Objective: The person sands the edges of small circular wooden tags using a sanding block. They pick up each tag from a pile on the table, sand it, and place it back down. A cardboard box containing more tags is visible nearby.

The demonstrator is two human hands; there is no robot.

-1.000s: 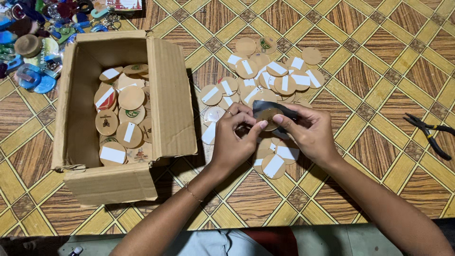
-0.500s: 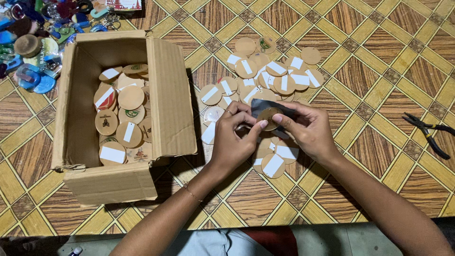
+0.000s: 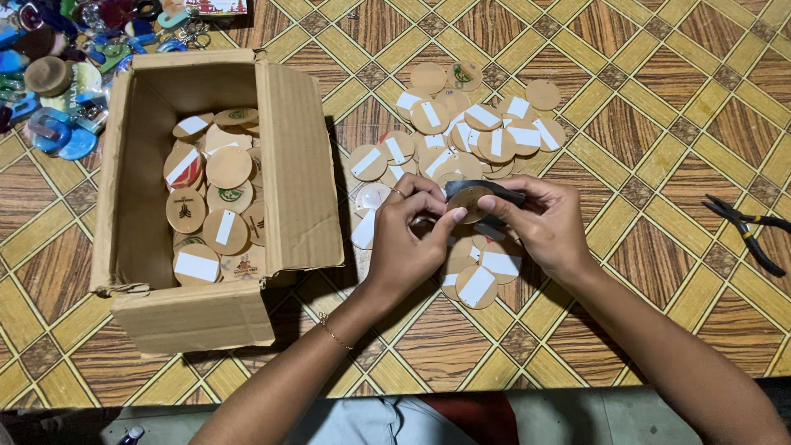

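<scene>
Two hands, left [image 3: 412,235] and right [image 3: 545,227], pinch one disc [image 3: 470,200] and a dark strip [image 3: 486,192] between fingertips, raised for close work right of the box [image 3: 284,165], above the disc pile [image 3: 461,136].

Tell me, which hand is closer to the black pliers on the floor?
The right hand. It is just left of the black pliers across a stretch of bare floor, holding a round wooden disc. The left hand is farther left, beyond the disc.
</scene>
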